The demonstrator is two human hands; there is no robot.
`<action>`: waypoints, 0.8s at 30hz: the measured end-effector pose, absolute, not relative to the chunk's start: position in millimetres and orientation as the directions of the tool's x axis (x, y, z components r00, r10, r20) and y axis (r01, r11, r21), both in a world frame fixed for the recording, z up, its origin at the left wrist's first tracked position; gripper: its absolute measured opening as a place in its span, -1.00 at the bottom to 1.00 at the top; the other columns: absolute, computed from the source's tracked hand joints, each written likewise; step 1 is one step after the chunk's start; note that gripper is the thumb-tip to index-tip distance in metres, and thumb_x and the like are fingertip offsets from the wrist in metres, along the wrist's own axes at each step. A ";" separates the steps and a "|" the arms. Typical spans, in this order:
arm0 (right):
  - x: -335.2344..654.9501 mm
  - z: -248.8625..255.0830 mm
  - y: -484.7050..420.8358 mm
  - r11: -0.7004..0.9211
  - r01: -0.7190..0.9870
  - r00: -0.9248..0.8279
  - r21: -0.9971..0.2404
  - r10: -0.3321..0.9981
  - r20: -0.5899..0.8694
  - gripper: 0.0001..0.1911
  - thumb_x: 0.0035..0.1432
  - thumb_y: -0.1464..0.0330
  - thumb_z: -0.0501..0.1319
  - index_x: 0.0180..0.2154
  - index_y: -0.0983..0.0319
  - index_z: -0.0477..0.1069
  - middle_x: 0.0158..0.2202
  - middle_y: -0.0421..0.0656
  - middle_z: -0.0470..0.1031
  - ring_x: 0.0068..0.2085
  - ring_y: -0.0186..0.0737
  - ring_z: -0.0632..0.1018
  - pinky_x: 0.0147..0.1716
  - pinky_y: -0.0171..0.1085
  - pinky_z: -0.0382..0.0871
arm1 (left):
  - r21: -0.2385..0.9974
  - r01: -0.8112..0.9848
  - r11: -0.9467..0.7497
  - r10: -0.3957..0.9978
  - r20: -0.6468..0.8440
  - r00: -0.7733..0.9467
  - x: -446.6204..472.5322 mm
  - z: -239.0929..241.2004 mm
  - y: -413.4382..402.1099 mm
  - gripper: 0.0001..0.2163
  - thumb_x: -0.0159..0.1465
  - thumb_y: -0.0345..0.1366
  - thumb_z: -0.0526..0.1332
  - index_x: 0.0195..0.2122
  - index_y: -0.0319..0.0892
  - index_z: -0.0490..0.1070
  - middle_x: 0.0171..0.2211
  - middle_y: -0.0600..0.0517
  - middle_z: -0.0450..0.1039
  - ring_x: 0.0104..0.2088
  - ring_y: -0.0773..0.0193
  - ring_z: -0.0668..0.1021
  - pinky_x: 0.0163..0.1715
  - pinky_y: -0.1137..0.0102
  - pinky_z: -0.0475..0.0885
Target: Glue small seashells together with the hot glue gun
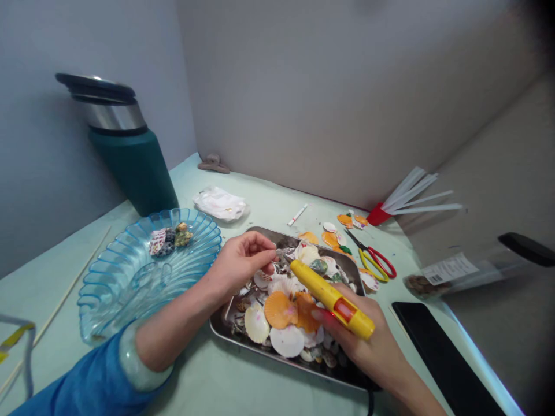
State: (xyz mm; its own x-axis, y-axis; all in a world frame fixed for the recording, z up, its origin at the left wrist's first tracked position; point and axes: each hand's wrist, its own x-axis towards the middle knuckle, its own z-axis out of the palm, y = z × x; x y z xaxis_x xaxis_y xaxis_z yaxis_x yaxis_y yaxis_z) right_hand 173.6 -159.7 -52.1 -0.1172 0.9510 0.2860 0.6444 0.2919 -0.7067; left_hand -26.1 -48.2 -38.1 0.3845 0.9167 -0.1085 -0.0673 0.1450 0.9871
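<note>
My right hand (364,329) is wrapped round a yellow glue gun (321,286), its nozzle pointing up and left. My left hand (247,254) is closed in a pinch right at the nozzle tip; whatever small thing its fingertips hold is too small to make out. Both hands are over a metal tray (260,346) heaped with seashells. Among them lie an orange scallop shell (281,309), a pale yellow one (256,322) and a white one (287,341). My right hand and the glue gun hide part of the tray's right side.
A blue clear shell-shaped plate (97,289) holds several small shells at left, before a green bottle (130,162). Right of the tray are scissors (376,263), loose shells, a red cup (378,215) of glue sticks, a clear container (451,274) and a black phone-like slab (442,352).
</note>
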 end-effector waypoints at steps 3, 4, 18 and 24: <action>173.5 -52.4 -160.7 0.288 0.629 -0.128 -0.722 0.955 0.269 -0.91 0.21 0.30 0.20 -0.30 0.19 0.39 -0.45 -0.25 0.42 -0.49 -0.32 0.43 -0.50 -0.36 0.31 | 0.991 -0.043 0.130 0.916 -0.103 0.388 -26.4 -38.5 -48.1 -0.88 0.08 -0.35 0.30 -0.41 -0.21 0.35 -0.63 0.13 0.44 -0.58 0.41 0.49 -0.50 0.50 0.37; 173.6 -52.5 -160.9 0.287 0.629 -0.124 -0.722 0.955 0.271 -0.91 0.21 0.30 0.20 -0.30 0.19 0.39 -0.44 -0.24 0.43 -0.49 -0.32 0.43 -0.50 -0.36 0.31 | 0.992 -0.040 0.121 0.917 -0.097 0.386 -26.5 -38.7 -48.1 -0.88 0.08 -0.35 0.29 -0.41 -0.20 0.35 -0.63 0.14 0.44 -0.58 0.41 0.50 -0.50 0.49 0.37; 172.9 -51.7 -159.8 0.280 0.642 -0.132 -0.714 0.958 0.256 -0.91 0.23 0.30 0.18 -0.28 0.18 0.38 -0.44 -0.25 0.44 -0.48 -0.32 0.44 -0.47 -0.35 0.31 | 0.994 -0.035 0.106 0.913 -0.083 0.400 -25.4 -38.6 -49.1 -0.85 0.03 -0.37 0.31 -0.45 -0.16 0.31 -0.58 0.14 0.42 -0.59 0.39 0.50 -0.51 0.46 0.39; 172.2 -54.2 -159.8 0.281 0.645 -0.122 -0.711 0.956 0.268 -0.89 0.22 0.29 0.18 -0.29 0.20 0.38 -0.42 -0.22 0.45 -0.48 -0.31 0.45 -0.48 -0.35 0.32 | 0.994 -0.043 0.099 0.908 -0.073 0.412 -25.8 -38.4 -49.0 -0.83 0.02 -0.37 0.32 -0.45 -0.17 0.31 -0.60 0.16 0.41 -0.60 0.40 0.49 -0.52 0.48 0.37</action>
